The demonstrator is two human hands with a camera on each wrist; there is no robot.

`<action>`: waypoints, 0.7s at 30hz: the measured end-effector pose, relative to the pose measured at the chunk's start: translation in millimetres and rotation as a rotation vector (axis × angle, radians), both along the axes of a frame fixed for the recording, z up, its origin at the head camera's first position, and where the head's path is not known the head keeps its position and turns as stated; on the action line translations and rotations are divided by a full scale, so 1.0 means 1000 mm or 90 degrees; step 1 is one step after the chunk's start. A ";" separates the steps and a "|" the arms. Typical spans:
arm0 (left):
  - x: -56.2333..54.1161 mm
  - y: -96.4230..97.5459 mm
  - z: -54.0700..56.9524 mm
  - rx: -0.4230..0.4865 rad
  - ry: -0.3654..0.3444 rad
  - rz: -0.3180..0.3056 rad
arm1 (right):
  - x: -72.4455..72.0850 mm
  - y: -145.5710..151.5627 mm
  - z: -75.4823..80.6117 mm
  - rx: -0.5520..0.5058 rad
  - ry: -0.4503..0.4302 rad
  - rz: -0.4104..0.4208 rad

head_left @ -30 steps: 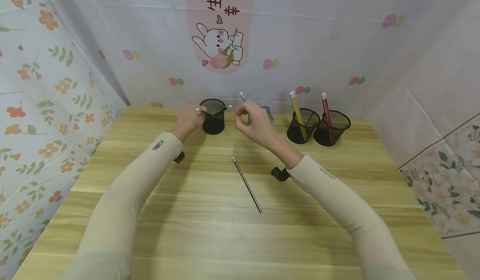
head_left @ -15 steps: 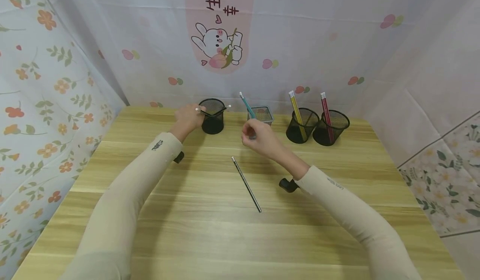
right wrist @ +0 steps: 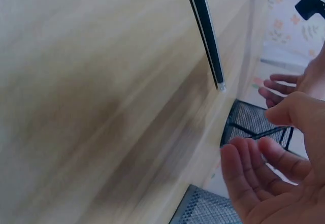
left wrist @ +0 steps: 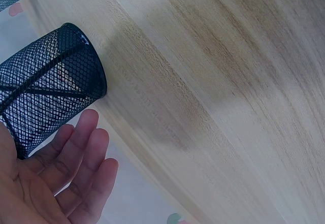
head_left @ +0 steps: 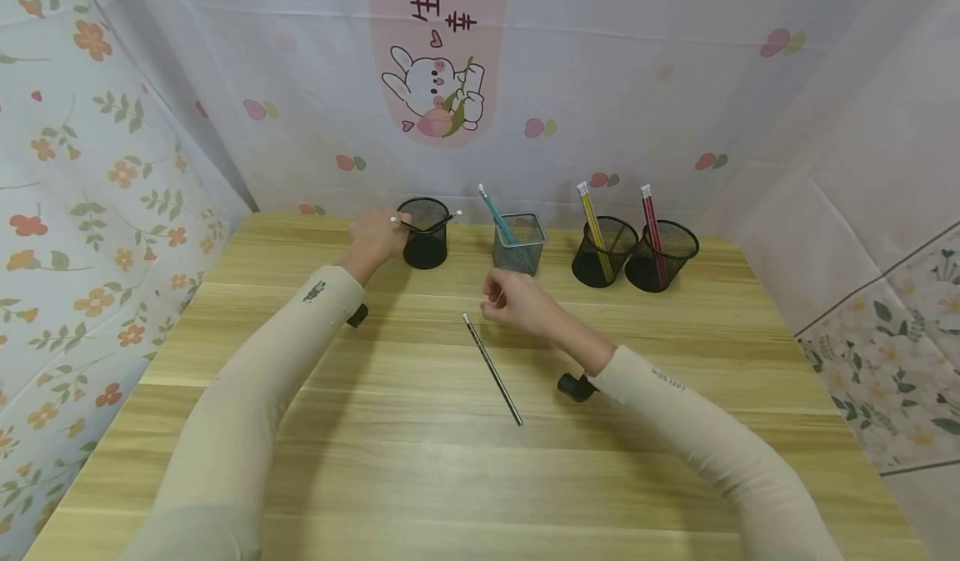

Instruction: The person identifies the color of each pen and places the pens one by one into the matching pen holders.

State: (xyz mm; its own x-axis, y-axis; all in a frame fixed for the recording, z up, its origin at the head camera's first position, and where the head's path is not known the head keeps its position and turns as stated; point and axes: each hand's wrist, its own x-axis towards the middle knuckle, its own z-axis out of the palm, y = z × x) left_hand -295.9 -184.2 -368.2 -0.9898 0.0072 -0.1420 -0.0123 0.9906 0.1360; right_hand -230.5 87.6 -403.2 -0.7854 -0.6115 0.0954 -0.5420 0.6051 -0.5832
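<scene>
My left hand [head_left: 372,236] is at the left side of a round black mesh pencil cup [head_left: 426,252]. Its fingers [left wrist: 87,137] lie loosely extended along the mesh in the left wrist view; the thumb is mostly hidden. Two black pencils [head_left: 438,224] with white ends lean in that cup. My right hand [head_left: 517,301] hovers over the table with loosely bent fingers and holds nothing. Just left of it, a black pencil [head_left: 491,368] lies slantwise on the table. Behind it stands a square grey mesh cup [head_left: 517,258] with a turquoise pencil [head_left: 495,211] in it.
To the right, two round black mesh cups stand side by side, one with yellow pencils [head_left: 592,215], the other with red pencils [head_left: 654,219]. A printed cloth [head_left: 600,86] hangs behind the wooden table [head_left: 420,478].
My right hand has drawn back from the square mesh cup toward the lying pencil, leaving the turquoise pencil leaning in the cup. The left hand has stayed at the round cup.
</scene>
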 end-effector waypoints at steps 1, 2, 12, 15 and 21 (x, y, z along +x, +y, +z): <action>0.000 0.000 0.000 -0.001 0.001 0.001 | 0.002 0.000 -0.001 0.008 -0.008 -0.001; 0.000 0.000 0.000 0.001 0.002 0.002 | 0.003 -0.001 -0.001 0.015 -0.016 -0.001; -0.001 -0.001 0.000 -0.001 -0.001 -0.005 | 0.017 -0.012 0.001 0.100 -0.028 -0.001; 0.000 0.000 0.000 -0.001 0.002 -0.004 | 0.019 -0.016 0.000 0.131 -0.026 0.000; 0.001 0.000 0.000 0.002 0.004 0.001 | 0.022 -0.023 -0.001 0.158 -0.036 0.003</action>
